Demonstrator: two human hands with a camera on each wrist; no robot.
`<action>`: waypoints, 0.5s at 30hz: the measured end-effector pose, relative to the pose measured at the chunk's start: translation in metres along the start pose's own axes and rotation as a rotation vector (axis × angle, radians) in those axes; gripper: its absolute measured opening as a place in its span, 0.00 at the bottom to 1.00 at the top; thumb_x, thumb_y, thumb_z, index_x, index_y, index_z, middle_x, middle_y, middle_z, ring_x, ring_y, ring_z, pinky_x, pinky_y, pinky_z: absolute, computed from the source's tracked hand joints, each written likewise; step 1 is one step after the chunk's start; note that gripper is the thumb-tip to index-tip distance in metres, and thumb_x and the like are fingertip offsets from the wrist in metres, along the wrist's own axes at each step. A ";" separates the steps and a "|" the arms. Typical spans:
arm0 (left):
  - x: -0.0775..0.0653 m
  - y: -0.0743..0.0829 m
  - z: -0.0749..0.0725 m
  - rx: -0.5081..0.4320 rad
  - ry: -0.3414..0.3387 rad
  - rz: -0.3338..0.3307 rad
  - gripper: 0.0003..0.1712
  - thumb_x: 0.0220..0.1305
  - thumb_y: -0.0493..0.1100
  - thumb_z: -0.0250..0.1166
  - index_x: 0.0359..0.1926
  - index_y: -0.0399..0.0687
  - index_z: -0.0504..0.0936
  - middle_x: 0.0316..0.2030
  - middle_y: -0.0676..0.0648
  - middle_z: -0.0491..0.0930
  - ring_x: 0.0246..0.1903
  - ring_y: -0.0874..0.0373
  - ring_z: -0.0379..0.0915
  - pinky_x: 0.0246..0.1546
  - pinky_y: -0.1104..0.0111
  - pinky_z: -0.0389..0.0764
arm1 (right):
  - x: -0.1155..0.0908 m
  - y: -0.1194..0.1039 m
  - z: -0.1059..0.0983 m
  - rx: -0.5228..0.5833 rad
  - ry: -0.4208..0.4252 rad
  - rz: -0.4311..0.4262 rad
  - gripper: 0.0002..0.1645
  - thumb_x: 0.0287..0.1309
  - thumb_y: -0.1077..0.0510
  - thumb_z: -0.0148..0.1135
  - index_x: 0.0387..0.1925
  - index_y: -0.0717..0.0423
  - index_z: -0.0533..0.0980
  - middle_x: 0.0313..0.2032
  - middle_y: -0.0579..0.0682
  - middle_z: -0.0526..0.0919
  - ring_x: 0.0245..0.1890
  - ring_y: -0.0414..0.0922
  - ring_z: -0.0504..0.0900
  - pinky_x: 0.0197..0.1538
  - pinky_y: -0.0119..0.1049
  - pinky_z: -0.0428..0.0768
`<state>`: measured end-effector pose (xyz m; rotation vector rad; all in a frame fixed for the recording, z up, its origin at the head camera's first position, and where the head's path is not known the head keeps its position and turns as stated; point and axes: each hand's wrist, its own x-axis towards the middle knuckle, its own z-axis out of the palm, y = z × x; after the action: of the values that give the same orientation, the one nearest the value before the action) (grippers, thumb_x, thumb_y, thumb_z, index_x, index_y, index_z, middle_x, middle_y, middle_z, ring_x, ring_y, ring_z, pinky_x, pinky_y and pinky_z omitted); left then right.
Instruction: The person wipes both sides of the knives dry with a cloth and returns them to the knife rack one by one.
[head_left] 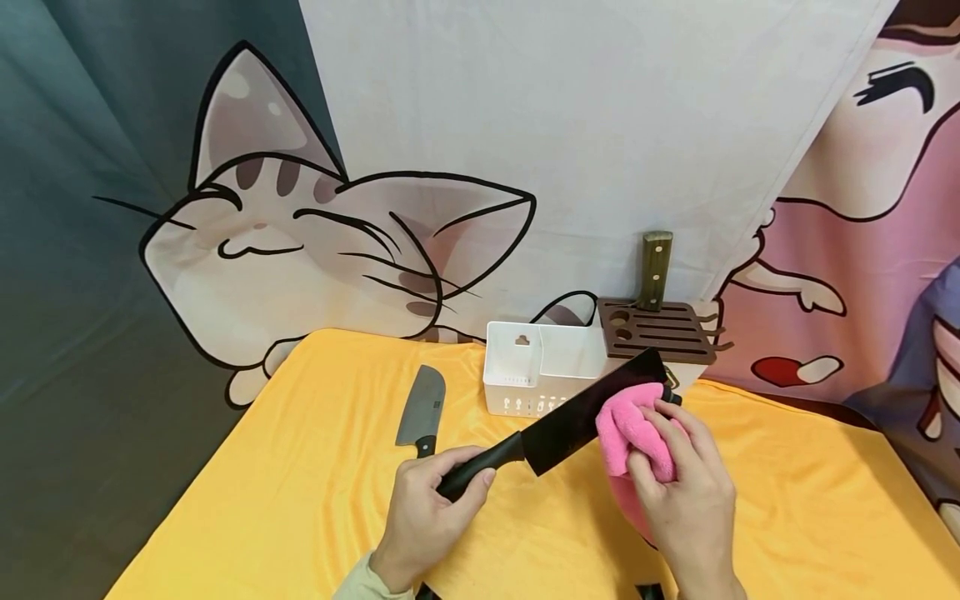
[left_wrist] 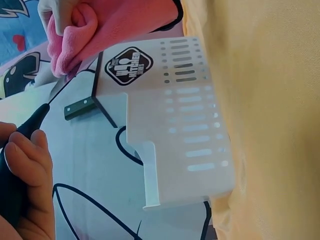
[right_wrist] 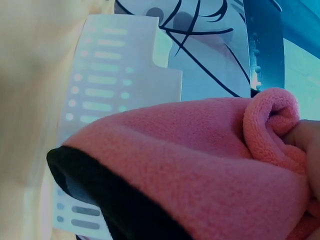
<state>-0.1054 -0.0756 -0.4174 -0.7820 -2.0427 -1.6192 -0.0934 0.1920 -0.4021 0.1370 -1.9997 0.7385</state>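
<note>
A cleaver-like kitchen knife with a broad dark blade and black handle is held up over the table, its blade slanting to the upper right. My left hand grips its handle; in the left wrist view the fingers curl round it. My right hand pinches a bunched pink cloth against the blade near its far end, covering part of it. The cloth hangs down with a dark edge in the right wrist view. A second knife with a grey blade lies on the table beyond my left hand.
A white holder with open compartments stands at the back of the yellow-covered table. Its brown slotted top holds a knife with a green handle upright. A cartoon-printed curtain hangs right behind.
</note>
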 end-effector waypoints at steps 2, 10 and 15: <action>0.000 0.000 0.000 0.003 0.005 -0.005 0.06 0.62 0.34 0.70 0.41 0.41 0.87 0.26 0.51 0.84 0.18 0.71 0.72 0.17 0.77 0.75 | -0.001 -0.001 0.001 0.006 -0.010 -0.019 0.20 0.45 0.61 0.63 0.43 0.60 0.85 0.48 0.57 0.84 0.44 0.56 0.83 0.59 0.14 0.65; -0.001 -0.002 0.001 0.014 0.040 -0.026 0.09 0.59 0.32 0.72 0.41 0.44 0.87 0.27 0.52 0.85 0.20 0.69 0.75 0.20 0.75 0.78 | -0.002 -0.006 0.002 0.058 -0.067 -0.095 0.20 0.43 0.60 0.59 0.40 0.60 0.86 0.46 0.56 0.85 0.43 0.53 0.82 0.59 0.17 0.66; 0.000 -0.001 0.001 0.030 0.070 0.007 0.10 0.57 0.31 0.72 0.40 0.42 0.87 0.26 0.51 0.85 0.21 0.68 0.76 0.22 0.75 0.79 | -0.002 -0.008 0.002 0.088 -0.111 -0.160 0.19 0.42 0.59 0.58 0.38 0.59 0.86 0.44 0.55 0.85 0.42 0.53 0.82 0.60 0.18 0.67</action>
<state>-0.1060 -0.0745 -0.4185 -0.7114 -2.0086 -1.5862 -0.0910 0.1835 -0.4009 0.3926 -2.0334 0.7295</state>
